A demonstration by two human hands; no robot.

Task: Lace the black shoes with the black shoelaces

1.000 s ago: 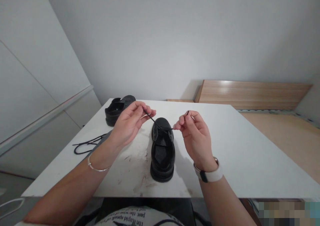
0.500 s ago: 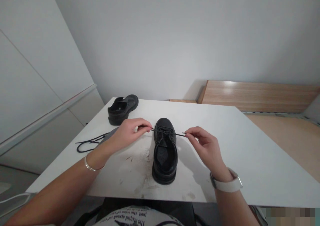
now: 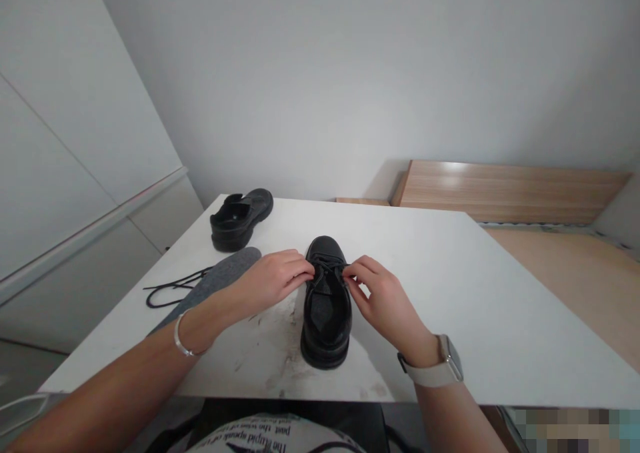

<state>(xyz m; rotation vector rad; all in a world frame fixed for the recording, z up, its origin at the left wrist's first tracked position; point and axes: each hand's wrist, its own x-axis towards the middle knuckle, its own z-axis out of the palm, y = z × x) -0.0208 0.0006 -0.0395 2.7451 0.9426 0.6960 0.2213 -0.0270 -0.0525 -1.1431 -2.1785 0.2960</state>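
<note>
Shoe (image 3: 326,353) is sitting toe-away on the surface (image 3: 450,293), and left hand (image 3: 274,279) and right hand (image 3: 384,298) are pinching at its lace (image 3: 327,263), one grip each side! Over to the left, a second shoe (image 3: 233,231), an insole (image 3: 227,273) and a loose lace (image 3: 163,305) are lying nearby.

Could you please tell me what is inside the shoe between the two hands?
In the shoe, a dark inner sole shows toward the back. The front inside is covered by the tongue, the laces and the toe, so I cannot see what is there.
</note>
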